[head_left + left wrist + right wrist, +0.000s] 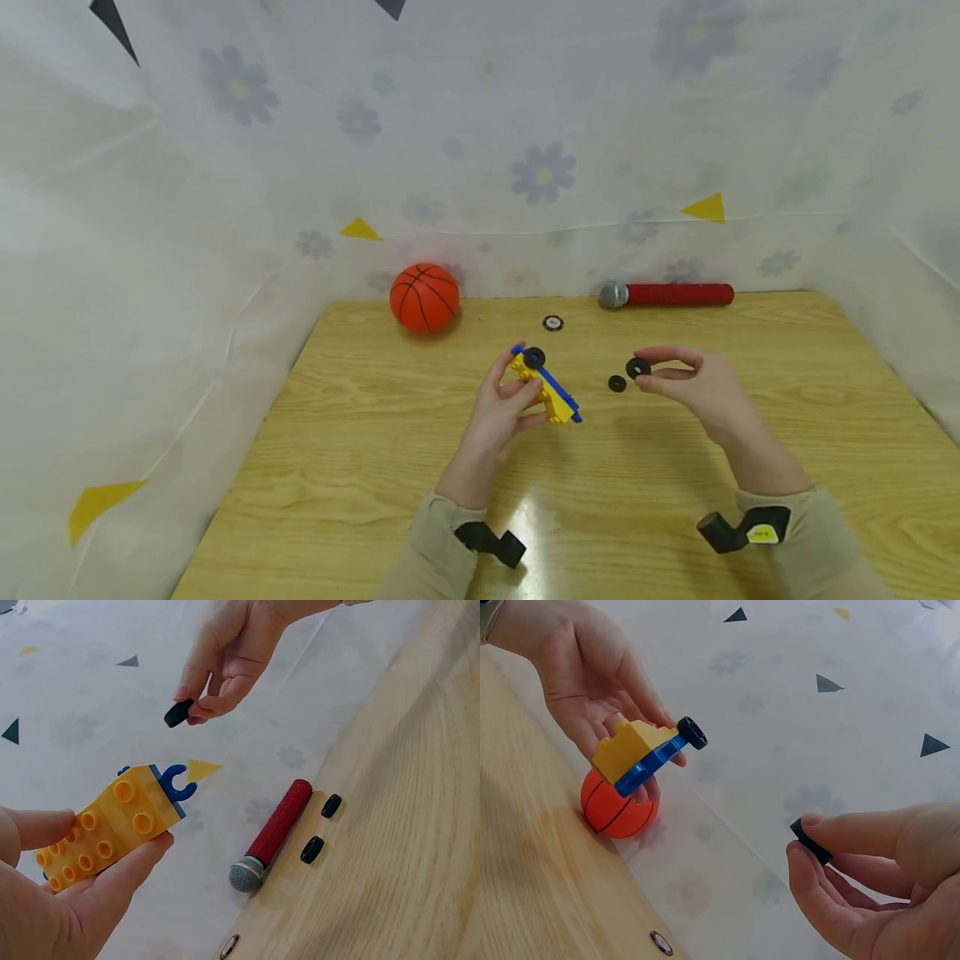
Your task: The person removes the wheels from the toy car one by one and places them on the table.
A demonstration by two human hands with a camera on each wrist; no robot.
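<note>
Toy car (546,385) near basketball (424,297), microphone (666,295), loose wheel (617,383).

1. A light wooden table (375,467) with visible grain, glossy under the light.
2. White sheeting (187,208) printed with pale flowers walls it in on three sides.
3. Small yellow and dark triangles dot the sheeting.

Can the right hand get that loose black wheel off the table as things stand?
Probably not straight away: the right hand already pinches a black wheel. The loose wheel lies just beside it, with nothing between on the table.
</note>
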